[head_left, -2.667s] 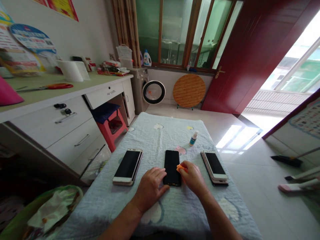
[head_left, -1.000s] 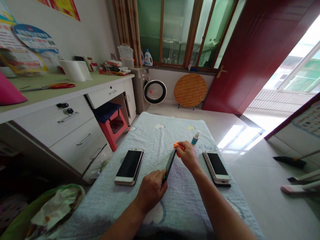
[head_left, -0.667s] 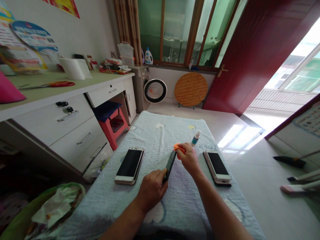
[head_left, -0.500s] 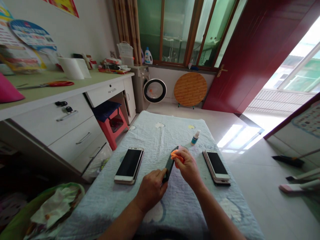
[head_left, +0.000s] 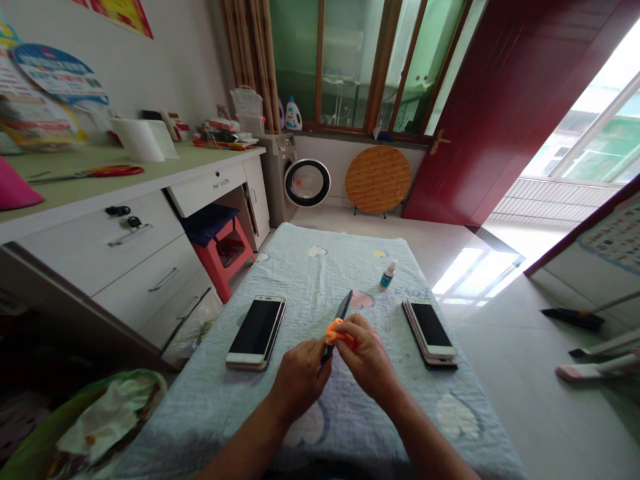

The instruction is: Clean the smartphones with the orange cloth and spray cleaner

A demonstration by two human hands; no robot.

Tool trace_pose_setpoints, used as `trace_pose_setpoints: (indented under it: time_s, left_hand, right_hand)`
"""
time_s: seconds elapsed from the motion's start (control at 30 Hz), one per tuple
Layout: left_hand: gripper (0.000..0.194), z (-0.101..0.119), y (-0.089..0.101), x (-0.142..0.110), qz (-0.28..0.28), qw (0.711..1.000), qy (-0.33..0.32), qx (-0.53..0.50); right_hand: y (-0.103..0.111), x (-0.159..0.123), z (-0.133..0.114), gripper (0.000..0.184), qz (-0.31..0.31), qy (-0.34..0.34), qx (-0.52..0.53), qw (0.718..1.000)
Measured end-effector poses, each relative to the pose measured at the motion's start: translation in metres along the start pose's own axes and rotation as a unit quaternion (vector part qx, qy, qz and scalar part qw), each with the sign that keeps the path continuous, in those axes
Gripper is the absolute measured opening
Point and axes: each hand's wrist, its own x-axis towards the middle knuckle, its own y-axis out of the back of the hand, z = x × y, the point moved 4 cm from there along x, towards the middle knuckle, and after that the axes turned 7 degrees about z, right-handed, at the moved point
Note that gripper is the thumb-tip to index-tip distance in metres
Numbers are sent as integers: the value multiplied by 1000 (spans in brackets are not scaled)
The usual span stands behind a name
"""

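Observation:
A black phone (head_left: 342,312) stands tilted on its long edge in the middle of the pale blue cloth (head_left: 310,267) that covers the table. My left hand (head_left: 299,378) is closed on the phone's near end and holds it up. My right hand (head_left: 364,357) pinches a small orange cloth (head_left: 333,329) against the phone's near side. A gold-edged phone (head_left: 256,331) lies flat, screen up, to the left. To the right lie stacked phones (head_left: 429,332), the top one screen up. A small spray bottle (head_left: 387,276) stands behind them.
A white desk with drawers (head_left: 115,247) runs along the left, with a red stool (head_left: 220,250) beside it. A green bag with crumpled paper (head_left: 85,427) sits at the near left. A washing machine (head_left: 295,177) and a round wooden board (head_left: 377,179) stand at the far wall.
The black phone lay flat, then my left hand tipped it up on edge. My right hand with the orange cloth slid along it from the far end to the near end.

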Motion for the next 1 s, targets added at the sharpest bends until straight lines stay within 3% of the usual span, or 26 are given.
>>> trace_pose_setpoints:
  time_s: [0.27, 0.47, 0.7, 1.0]
  left_hand:
    - [28, 1, 4, 2, -34, 999, 28, 19]
    - [30, 0, 4, 2, -36, 999, 35, 5]
    - [24, 2, 10, 4, -31, 998, 50, -38]
    - [29, -2, 11, 0, 27, 999, 30, -14]
  right_hand:
    - [13, 55, 37, 14, 78, 0, -42, 996]
    - [19, 78, 68, 20, 117, -94, 29, 988]
    - [24, 78, 86, 45, 87, -156, 118, 977]
    - [23, 66, 82, 39, 64, -150, 151, 975]
